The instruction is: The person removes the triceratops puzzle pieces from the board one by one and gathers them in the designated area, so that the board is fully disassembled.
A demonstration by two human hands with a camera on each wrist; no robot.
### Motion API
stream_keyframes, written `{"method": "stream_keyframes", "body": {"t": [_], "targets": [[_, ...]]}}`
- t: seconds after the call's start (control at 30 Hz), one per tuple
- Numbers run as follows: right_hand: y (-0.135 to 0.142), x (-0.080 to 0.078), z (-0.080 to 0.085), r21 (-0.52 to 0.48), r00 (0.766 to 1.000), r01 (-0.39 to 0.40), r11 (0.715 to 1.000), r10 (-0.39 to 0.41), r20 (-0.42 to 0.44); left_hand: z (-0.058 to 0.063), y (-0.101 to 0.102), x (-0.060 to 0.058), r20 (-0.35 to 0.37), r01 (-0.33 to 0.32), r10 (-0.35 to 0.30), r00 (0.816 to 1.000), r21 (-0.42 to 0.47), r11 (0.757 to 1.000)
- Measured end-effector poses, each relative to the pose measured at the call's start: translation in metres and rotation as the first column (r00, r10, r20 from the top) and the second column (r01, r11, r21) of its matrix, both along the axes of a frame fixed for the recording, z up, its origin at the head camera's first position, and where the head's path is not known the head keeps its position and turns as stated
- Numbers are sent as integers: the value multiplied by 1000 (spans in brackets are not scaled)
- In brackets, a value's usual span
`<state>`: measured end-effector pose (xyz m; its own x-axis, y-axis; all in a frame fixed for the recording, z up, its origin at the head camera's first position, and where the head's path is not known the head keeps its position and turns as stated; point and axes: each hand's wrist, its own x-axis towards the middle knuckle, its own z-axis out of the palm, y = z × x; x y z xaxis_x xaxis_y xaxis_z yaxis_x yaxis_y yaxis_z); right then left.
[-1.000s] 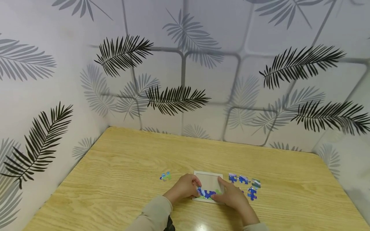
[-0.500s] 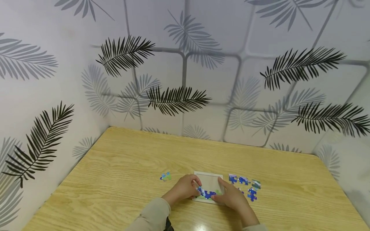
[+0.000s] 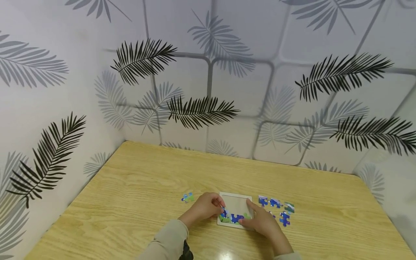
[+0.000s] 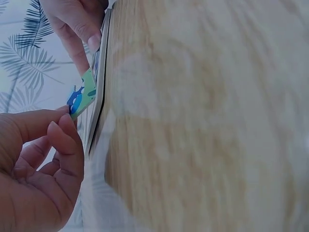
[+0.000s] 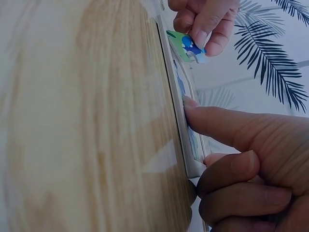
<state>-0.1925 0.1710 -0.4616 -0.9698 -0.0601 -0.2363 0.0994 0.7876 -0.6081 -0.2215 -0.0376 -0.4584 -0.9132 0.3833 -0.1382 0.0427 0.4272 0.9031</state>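
Observation:
My left hand (image 3: 204, 206) pinches a green-and-blue jigsaw piece (image 4: 83, 96) between thumb and fingertips. The piece is tilted over the near left corner of a shallow jigsaw tray (image 3: 235, 195) with a pale rim; whether its lower edge touches the tray I cannot tell. Blue and green pieces (image 3: 236, 219) lie along the tray's near side. My right hand (image 3: 262, 223) grips the tray's right side, its thumb (image 5: 215, 123) pressing on the near edge and the index finger reaching up the right rim. In the right wrist view its other fingers are curled beside the tray.
Several loose jigsaw pieces (image 3: 275, 203) lie right of the tray, one partly hidden by my right hand. A single blue-green piece (image 3: 187, 197) lies to its left. The wooden table (image 3: 156, 169) meets a leaf-patterned wall (image 3: 195, 133) at the back.
My left hand has drawn back slightly up and left, tilting the pinched piece so that more of its green part shows. My right hand keeps its hold on the tray.

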Motion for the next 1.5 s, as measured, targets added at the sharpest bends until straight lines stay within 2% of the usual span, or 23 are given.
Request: {"method": "stream_keyframes", "body": {"t": [0.2, 0.37, 0.5, 0.57, 0.77, 1.1, 1.5], "targets": [[1, 0, -1, -15, 1000, 2, 1000, -2, -7, -2, -4, -4, 39, -21, 19, 999, 42, 999], [2, 0, -1, -18, 1000, 1, 1000, -1, -12, 0, -11, -11, -12, -15, 15, 1000, 7, 1000], [3, 1, -1, -18, 1000, -1, 1000, 1, -14, 1, -19, -16, -20, -19, 19, 1000, -13, 1000], [3, 2, -1, -16, 1000, -4, 1000, 3, -19, 1, -24, -19, -11, -31, 31, 999, -29, 999], [4, 2, -3, -17, 999, -12, 1000, 12, -39, 3, -40, -32, -55, -71, 66, 996, -93, 993], [6, 4, -4, -14, 999, -14, 1000, 14, -34, 0, -51, -43, -73, -192, 184, 980, -140, 971], [6, 2, -1, -9, 999, -23, 1000, 22, -34, -5, -53, -50, -106, -213, 199, 974, -142, 967]]}}
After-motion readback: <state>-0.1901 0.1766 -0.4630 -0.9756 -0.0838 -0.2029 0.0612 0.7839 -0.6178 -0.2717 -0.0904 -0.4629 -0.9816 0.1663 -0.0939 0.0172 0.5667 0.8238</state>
